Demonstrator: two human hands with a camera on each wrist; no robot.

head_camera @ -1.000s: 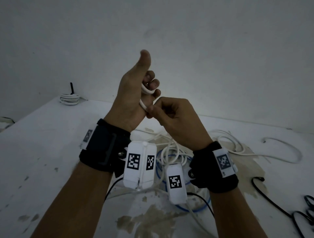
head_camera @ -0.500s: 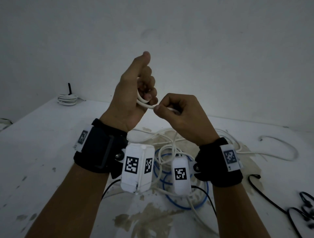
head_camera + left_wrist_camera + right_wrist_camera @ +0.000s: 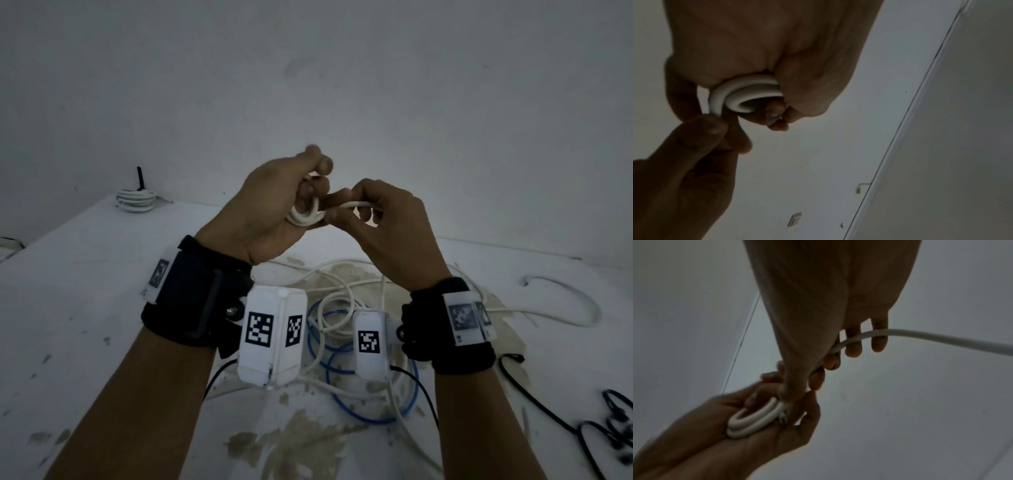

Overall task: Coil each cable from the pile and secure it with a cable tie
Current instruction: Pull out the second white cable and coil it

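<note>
Your left hand (image 3: 274, 205) gripped a small coil of thick white cable (image 3: 306, 215) while your right hand (image 3: 383, 226) pinched its loose end above the worktop (image 3: 85, 274).

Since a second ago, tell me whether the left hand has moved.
Yes. The left hand has dropped and tipped forward: its thumb, earlier upright high on the wall, now sits nearer the far edge of the white table, gripping the white cable coil.

- Both hands are raised above the desk (image 3: 85, 291), left hand (image 3: 267, 205) at 9 o'clock of the right hand (image 3: 390, 233), fingertips touching.
- A small coil (image 3: 305, 216) sits in the left hand; its free cable (image 3: 941, 339) runs through the right hand's fingers.
- The cable pile (image 3: 346, 322) lies on the desk beneath the wrists.
- A finished coil (image 3: 135, 198) sits at the desk's far 10 o'clock corner.
- Other cables (image 3: 561, 421) trail at 4 o'clock.
</note>
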